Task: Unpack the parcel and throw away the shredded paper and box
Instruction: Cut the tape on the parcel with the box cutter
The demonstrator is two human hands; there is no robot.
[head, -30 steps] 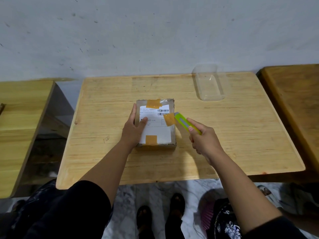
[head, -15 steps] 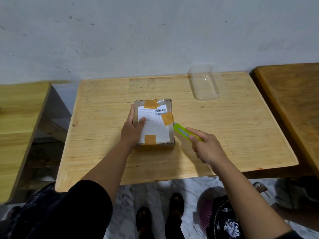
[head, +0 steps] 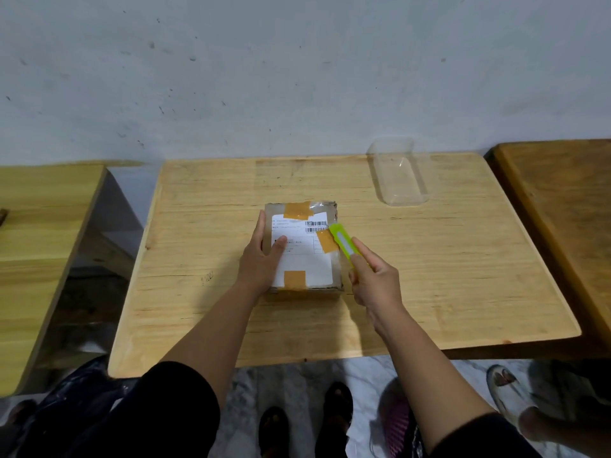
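Brown cardboard parcel (head: 305,249), small, flat, sealed w/ clear film and three orange tape patches, lies near the middle of the pale wooden table (head: 429,276); a white shipping label w/ barcode covers most of its top. Left hand (head: 263,259) rests on the parcel's left side, fingers straight along that edge, thumb flat on the label, pressing it down. Right hand (head: 373,282) is just right of the parcel, fingers curled round a lime-green plastic box cutter (head: 342,242), forefinger laid along its back. Cutter's tip sits at the parcel's top right edge, beside the orange tape patch there; blade is too small to see, so prob. touching but can't confirm. Parcel flaps are closed, tape unbroken as far as visible.

Beyond the parcel to the right, near the table's far edge, stands a clear rectangular plastic container (head: 400,173). Well right of the parcel is a darker wooden table (head: 562,209); well left, a yellowish wooden table (head: 39,242). Below the parcel's table edge: marble-look floor (head: 291,385), person's dark sandals (head: 337,411), black sleeves.
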